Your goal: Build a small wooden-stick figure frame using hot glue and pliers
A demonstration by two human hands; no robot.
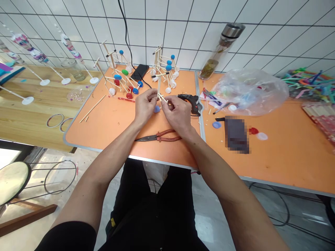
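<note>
Wooden sticks (158,87), pale and thin, are held together above the orange counter (110,129), between the two hands and in front of the rear stick frame (169,66). By the left hand (146,106) one side is pinched, its grip closed to about a stick's thickness; by the right hand (178,111) the crossing ends are held in a similarly narrow grip.

For a clean joint, the sticks are probably best steadied by the left fingers while small corrections of angle are made by the right. Pressure should be light, since such thin wood could be twisted or snapped, and the forearms may usefully be rested on the counter's edge.

The exact contact point is covered by the fingertips, and whether glue is present there cannot be told. Where the upright stick ends is hard to separate from the rear stick frame. Part of the glue gun (192,101) is hidden by the right hand, and the handle ends of the pliers (158,136) are covered by the right wrist. A dark item (237,134) is masked by pixelation.
</note>
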